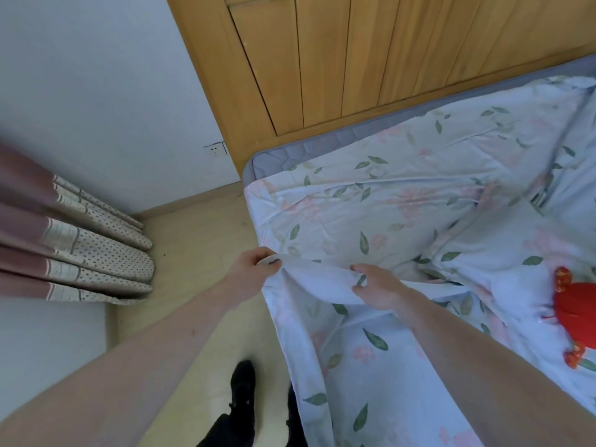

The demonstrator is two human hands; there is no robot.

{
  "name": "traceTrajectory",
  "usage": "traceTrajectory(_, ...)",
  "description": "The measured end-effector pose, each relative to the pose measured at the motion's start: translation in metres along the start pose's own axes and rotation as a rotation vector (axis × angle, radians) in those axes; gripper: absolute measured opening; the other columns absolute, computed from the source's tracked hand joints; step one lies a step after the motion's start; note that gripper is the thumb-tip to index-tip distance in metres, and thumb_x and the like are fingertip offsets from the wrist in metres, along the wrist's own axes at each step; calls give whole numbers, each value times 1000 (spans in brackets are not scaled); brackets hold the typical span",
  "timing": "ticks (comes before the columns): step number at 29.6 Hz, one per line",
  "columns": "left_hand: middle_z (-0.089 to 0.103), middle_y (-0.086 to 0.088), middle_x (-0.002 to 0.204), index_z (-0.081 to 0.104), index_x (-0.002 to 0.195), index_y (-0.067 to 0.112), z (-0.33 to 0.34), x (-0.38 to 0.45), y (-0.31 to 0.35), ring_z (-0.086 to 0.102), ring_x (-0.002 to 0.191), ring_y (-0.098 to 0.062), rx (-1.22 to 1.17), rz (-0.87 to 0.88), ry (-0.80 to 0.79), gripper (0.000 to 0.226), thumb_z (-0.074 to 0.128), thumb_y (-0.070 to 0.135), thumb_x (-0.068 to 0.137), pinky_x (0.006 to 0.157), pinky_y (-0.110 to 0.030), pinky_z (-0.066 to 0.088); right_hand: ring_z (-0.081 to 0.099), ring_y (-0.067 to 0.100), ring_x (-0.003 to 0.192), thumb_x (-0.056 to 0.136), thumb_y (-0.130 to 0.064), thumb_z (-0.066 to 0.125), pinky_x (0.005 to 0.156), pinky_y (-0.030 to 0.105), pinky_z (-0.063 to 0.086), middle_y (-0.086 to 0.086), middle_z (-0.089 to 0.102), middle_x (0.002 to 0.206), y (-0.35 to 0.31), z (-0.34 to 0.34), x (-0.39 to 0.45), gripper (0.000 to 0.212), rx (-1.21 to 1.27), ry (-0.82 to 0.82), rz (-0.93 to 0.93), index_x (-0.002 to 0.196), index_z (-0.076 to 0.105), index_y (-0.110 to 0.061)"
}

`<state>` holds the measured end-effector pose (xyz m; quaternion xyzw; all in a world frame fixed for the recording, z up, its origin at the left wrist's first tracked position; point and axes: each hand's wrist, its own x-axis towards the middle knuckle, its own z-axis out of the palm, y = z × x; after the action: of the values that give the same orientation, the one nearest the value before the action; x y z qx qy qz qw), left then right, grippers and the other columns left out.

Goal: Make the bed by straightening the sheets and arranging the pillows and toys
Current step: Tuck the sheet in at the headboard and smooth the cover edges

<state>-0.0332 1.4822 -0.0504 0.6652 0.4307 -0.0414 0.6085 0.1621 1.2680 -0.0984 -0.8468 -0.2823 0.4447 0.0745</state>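
A pale blue floral sheet covers the bed and hangs over its near edge. My left hand grips a raised fold at the sheet's edge, out past the side of the bed. My right hand pinches the same bunched fold a little further in on the bed. A pillow in matching fabric lies to the right under rumpled folds. A red plush toy rests on the sheet at the right edge of view, partly cut off. The grey mattress shows bare at the far corner.
A wooden wardrobe stands right behind the bed. Curtains hang at the left and reach the floor. A narrow strip of light floor runs between curtains and bed, where my black shoes stand. A wall socket sits low.
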Motion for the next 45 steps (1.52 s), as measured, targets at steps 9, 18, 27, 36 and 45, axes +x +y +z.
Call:
traceTrajectory(9, 52, 4, 67, 66, 85, 8, -36, 109, -47, 43, 58, -10, 90, -32, 18, 16, 66, 22, 94, 50, -20, 32, 58, 28, 84, 104, -30, 46, 67, 32, 39, 2, 59, 84, 24, -8, 110, 29, -110, 192, 111, 78, 54, -22)
traceTrajectory(18, 45, 2, 63, 57, 83, 0, -72, 207, -76, 38, 54, -11, 64, -85, 64, 29, 62, 25, 96, 49, -22, 30, 59, 33, 80, 97, -12, 53, 71, 37, 44, 14, 66, 84, -66, -68, 210, 19, 203, 544, -29, 88, 70, -10)
traceTrajectory(27, 58, 1, 70, 63, 76, 20, -205, 316, -111, 52, 66, -18, -9, -195, 478, 20, 63, 31, 93, 60, -30, 39, 61, 32, 80, 96, -18, 55, 71, 38, 49, 14, 67, 80, -240, -83, 354, 20, 35, 506, -330, 86, 68, -6)
traceTrajectory(36, 52, 0, 67, 63, 79, 15, -239, 339, -174, 46, 63, -17, 93, -245, 397, 21, 63, 23, 97, 53, -27, 34, 65, 28, 92, 96, -26, 59, 70, 24, 37, 6, 72, 94, -241, -20, 417, 19, -80, 277, -250, 91, 74, -16)
traceTrajectory(45, 64, 3, 60, 71, 74, 21, -272, 363, -193, 72, 62, -20, 22, -267, 366, 20, 71, 31, 92, 64, -35, 56, 58, 27, 75, 94, -26, 59, 63, 29, 35, -2, 60, 68, -263, -24, 443, 20, -93, 380, -341, 77, 68, -18)
